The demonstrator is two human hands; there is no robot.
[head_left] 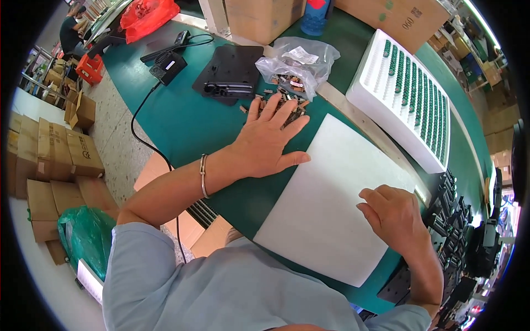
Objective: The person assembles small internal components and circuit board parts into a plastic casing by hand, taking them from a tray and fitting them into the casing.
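My left hand [266, 139] is open, its fingers spread, with the fingertips over the near side of a pile of small brown and dark parts [296, 110]. The thumb reaches the edge of a white rectangular foam sheet [326, 204]. Above the sheet's right part, my right hand [398, 216] is curled, with the thumb a little apart from the index finger. Whatever it may hold is hidden by the fingers. A crumpled clear plastic bag [309, 58] lies against the far side of the pile, some parts showing at its mouth.
Beyond the sheet sits a white foam tray [361, 83] with rows of small green pieces. Left of the pile is a black flat plate [232, 60]; a black adapter [168, 67] trails its cable near my left arm. Many black parts [450, 215] crowd the right. Cardboard boxes [265, 19] stand behind.
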